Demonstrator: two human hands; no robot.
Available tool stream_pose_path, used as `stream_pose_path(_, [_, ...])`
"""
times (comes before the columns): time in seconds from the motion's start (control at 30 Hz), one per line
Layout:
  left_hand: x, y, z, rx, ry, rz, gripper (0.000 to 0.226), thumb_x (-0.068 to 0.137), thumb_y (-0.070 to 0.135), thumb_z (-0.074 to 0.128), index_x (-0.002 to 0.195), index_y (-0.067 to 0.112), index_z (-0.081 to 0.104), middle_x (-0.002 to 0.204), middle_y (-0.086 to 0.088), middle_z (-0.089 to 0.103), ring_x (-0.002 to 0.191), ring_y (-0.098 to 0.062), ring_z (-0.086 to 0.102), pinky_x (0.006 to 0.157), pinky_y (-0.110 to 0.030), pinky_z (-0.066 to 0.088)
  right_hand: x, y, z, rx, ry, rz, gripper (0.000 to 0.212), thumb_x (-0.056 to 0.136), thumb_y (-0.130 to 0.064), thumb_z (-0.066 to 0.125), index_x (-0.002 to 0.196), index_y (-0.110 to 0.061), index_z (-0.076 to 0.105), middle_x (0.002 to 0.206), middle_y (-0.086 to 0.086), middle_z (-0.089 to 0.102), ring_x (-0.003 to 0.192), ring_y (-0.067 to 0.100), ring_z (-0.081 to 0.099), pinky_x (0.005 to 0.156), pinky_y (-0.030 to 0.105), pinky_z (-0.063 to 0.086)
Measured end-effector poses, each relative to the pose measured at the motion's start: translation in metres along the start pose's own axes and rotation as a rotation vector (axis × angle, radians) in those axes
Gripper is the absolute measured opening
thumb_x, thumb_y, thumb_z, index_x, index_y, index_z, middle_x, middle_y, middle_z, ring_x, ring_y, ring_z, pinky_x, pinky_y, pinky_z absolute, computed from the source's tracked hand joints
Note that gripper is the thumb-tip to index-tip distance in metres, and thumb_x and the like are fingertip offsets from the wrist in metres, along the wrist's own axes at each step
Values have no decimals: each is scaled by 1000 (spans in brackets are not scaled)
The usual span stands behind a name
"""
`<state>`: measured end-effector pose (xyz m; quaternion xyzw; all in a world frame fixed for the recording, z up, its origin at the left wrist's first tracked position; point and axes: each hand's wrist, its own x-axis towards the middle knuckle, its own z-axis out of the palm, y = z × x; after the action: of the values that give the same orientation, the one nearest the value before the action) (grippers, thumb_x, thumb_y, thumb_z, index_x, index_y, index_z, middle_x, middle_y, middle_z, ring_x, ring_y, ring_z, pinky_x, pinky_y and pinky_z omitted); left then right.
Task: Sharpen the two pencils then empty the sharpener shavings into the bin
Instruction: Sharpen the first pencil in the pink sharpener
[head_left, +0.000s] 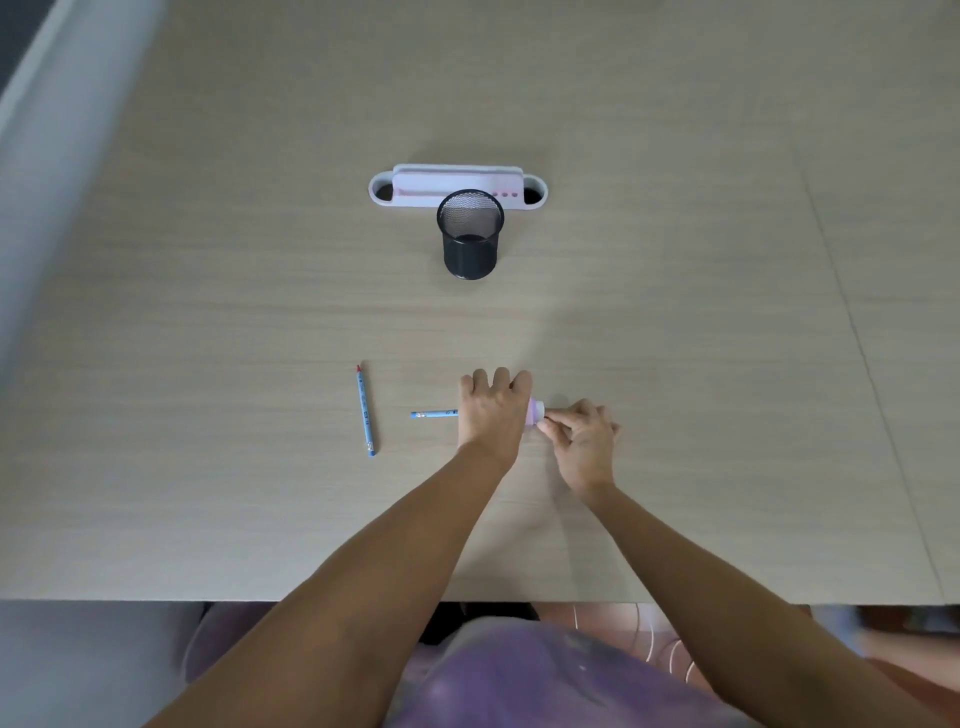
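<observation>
One blue pencil (365, 410) lies loose on the table, red tip pointing away from me, left of my hands. A second blue pencil (434, 413) lies level, its left end sticking out from under my left hand (493, 410), which is closed over it. A small pink sharpener (536, 413) with a white end shows between my hands. My right hand (584, 441) pinches that white end with thumb and fingertips. The pencil's tip and most of the sharpener are hidden by my left hand. The black mesh bin (471, 234) stands upright farther back, centre.
A white and pink desk organiser (457, 182) with a round hole at each end sits just behind the bin. The light wood table (208, 493) has its near edge close to my body and a seam running down its right side.
</observation>
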<state>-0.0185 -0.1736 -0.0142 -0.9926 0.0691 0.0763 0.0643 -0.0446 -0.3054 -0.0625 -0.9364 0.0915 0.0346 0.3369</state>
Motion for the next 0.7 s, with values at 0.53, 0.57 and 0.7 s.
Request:
stream_pose_path(0.53, [-12,-53,-27,-538,-323,177,110,67,-1,72,148,10,-2,149,-12,18,129,-31,34,98,-39,41,23,-50,-40,-26,-344,-382,66,68,-14,79,127,-7,52,113,14,61,98,29,61,77,16,40])
stream_pose_path(0.57, [-12,-61,-24,-575,-308,131,101,71,-3,66,148,10,2,149,-12,20,129,-31,35,101,-38,39,22,-52,-39,-41,-338,-384,60,69,-14,77,124,-4,54,111,15,62,94,31,61,77,19,40])
stream_pose_path(0.7, [-15,-79,-11,-536,-338,87,47,86,8,51,132,12,39,133,-12,47,118,-31,48,98,-35,35,16,-50,-35,-35,-335,-390,60,72,-26,72,126,-8,52,111,12,64,92,27,62,78,23,43])
